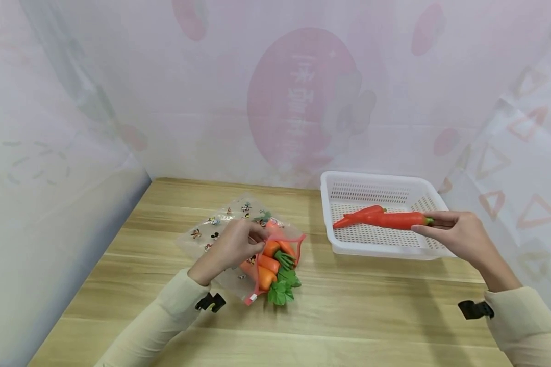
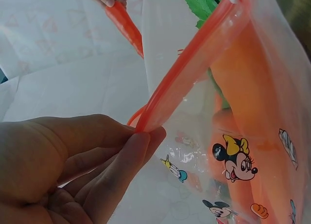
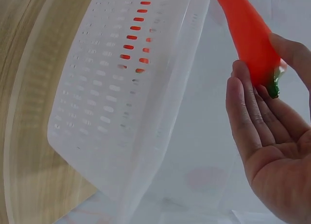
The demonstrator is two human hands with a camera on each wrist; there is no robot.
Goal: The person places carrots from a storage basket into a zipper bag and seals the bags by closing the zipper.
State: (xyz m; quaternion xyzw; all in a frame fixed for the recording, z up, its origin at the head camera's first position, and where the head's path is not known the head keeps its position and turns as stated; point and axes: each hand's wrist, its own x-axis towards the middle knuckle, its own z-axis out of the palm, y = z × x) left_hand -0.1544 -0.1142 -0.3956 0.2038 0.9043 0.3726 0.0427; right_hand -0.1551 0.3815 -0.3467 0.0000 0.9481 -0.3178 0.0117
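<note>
My left hand (image 1: 239,243) pinches the red zip edge of a clear cartoon-print zip bag (image 2: 233,158). Inside the bag and poking from its mouth are several orange carrots (image 1: 267,278) with green leafy tops (image 1: 282,290). On the right, my right hand (image 1: 464,237) holds a red chili pepper (image 1: 397,220) by its green-stemmed end, between thumb and fingers, above a white basket. A second red chili pepper (image 1: 365,213) lies in that basket, partly covered by the held one. In the right wrist view the held pepper (image 3: 252,39) is beside the basket's rim.
The white perforated plastic basket (image 1: 372,248) stands at the back right of the wooden table (image 1: 349,311). Pale printed sheets (image 1: 202,148) enclose the table at the back and on both sides.
</note>
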